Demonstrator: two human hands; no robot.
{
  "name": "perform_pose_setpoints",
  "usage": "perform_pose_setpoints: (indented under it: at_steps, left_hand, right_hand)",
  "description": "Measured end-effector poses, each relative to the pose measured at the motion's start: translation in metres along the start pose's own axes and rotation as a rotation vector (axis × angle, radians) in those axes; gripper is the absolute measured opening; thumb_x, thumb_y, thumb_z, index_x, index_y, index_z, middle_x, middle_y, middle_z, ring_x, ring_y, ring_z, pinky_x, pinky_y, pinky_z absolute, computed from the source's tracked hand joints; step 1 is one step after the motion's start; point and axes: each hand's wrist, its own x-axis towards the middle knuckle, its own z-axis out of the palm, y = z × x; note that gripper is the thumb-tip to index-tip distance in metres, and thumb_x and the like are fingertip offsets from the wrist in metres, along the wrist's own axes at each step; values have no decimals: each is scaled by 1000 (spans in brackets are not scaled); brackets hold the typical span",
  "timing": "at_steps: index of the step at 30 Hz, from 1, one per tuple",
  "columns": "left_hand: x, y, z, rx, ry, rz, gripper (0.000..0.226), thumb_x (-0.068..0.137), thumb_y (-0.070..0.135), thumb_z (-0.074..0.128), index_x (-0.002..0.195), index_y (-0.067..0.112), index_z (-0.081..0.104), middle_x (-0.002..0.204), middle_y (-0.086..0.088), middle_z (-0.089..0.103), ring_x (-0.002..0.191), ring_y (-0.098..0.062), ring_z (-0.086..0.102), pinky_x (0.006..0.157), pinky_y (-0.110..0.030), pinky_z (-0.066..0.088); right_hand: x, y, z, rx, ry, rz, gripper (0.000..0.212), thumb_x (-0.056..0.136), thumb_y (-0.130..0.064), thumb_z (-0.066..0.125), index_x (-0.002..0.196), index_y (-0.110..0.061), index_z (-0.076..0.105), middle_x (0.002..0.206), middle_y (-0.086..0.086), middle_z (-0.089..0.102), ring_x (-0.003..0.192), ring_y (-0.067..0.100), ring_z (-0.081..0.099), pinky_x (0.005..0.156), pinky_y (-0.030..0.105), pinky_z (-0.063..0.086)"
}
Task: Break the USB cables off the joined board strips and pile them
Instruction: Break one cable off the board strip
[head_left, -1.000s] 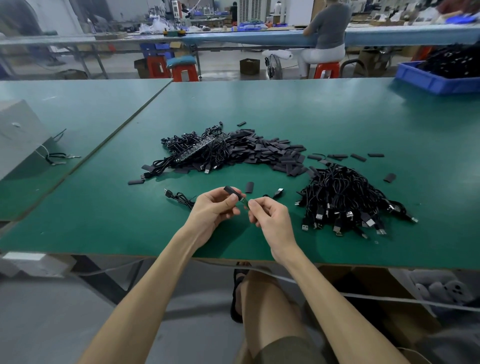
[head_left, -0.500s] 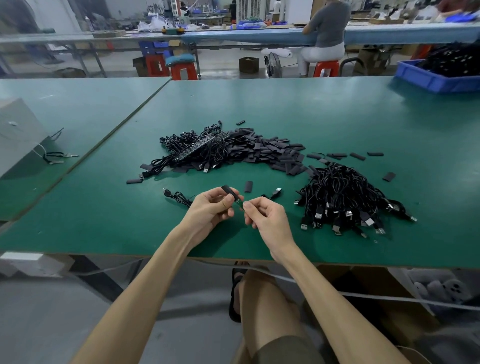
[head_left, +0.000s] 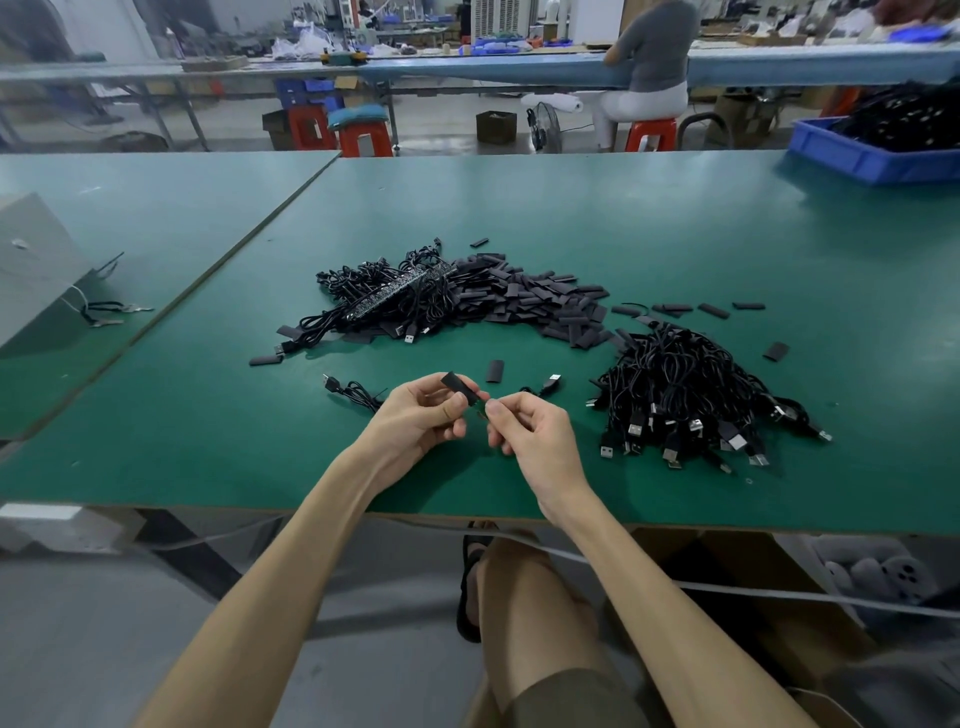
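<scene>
**Two bare hands working a small black piece above a green bench**

Nearest the viewer, two forearms are reaching in over the front edge of the green table (head_left: 623, 218). The left hand (head_left: 415, 421) is gripping a small black piece (head_left: 460, 387) between curled fingers and thumb, tilting it up and away. The right hand (head_left: 535, 441), fingers curled in, is pinching the lower tip of that piece with thumb and forefinger; what joins there is too small to make out. A loose cable (head_left: 353, 389) is lying on the table just left of the hands, and a USB plug (head_left: 551, 382) is showing just behind the right hand. To the right, a pile of black USB cables (head_left: 685, 395) is sitting with plugs fanning toward the viewer. Further back, a heap of flat black pieces (head_left: 519, 301) is spreading beside a joined board strip (head_left: 400, 296) tangled in cables. At the far right corner a blue bin (head_left: 872, 150) is holding more black cables.
</scene>
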Motion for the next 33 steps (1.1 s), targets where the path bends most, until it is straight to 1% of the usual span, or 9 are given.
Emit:
perform_pose_setpoints:
  at_steps: [4,7,9,13,17,22,26,30,33]
  left_hand:
    - [-2,-4,4,114,-6,75,15,88,10,71,102,6,72,87,-9,69,62,-17,59,59,-22,48]
    - [-5,-7,7,185,9,125,17,90,13,72,104,6,71,88,-7,70,63,-17,60,60,-22,48]
    - [-5,-8,7,230,32,129,13,90,15,72,102,8,72,87,-5,69,62,-15,60,58,-21,47]
    - [-4,-7,8,328,18,134,10,94,16,70,101,9,71,87,-6,69,58,-17,58,52,-21,46]
    - [-5,-7,7,301,-7,126,17,93,21,71,105,9,69,93,-8,70,60,-17,57,54,-21,45]
    - [-6,-7,6,201,-19,122,25,98,29,64,113,9,68,97,-4,70,69,-17,62,60,-21,47]
    - [-7,-6,4,131,-2,156,26,99,28,63,116,9,64,112,-14,69,67,-20,61,57,-24,46]
    - [-7,-7,6,156,14,164,20,96,27,67,107,10,65,105,-16,70,60,-20,61,50,-23,45]
    - [-7,-7,6,170,23,166,17,95,25,67,104,11,66,101,-16,71,59,-20,62,49,-22,45]
  right_hand:
    - [-1,-1,-1,-1,1,1,20,101,-21,66,86,-9,71,64,-1,68,58,8,53,61,24,47]
    - [-1,-2,1,44,5,9,15,98,-21,70,95,-7,65,67,2,71,57,10,55,60,23,47]
    - [-1,-3,1,92,20,32,23,96,-21,72,102,-7,55,68,4,72,57,13,54,59,23,47]
    - [1,-1,-1,101,35,39,22,98,-20,69,101,-8,51,65,1,69,57,13,51,59,25,45]
    - [1,0,0,69,28,24,17,100,-20,66,97,-8,55,63,-2,67,55,8,52,57,22,45]
    - [1,-2,0,50,9,24,15,102,-20,64,96,-8,57,63,-3,66,56,8,52,58,21,45]
    - [0,-3,1,61,-13,30,16,101,-19,65,96,-6,57,64,-2,65,60,12,53,59,23,45]
    - [0,-4,1,65,-33,35,16,100,-19,66,94,-8,55,64,-2,65,60,12,55,57,22,44]
    - [-1,-4,1,58,-48,36,16,100,-18,66,93,-11,54,63,-3,65,59,11,55,55,20,44]
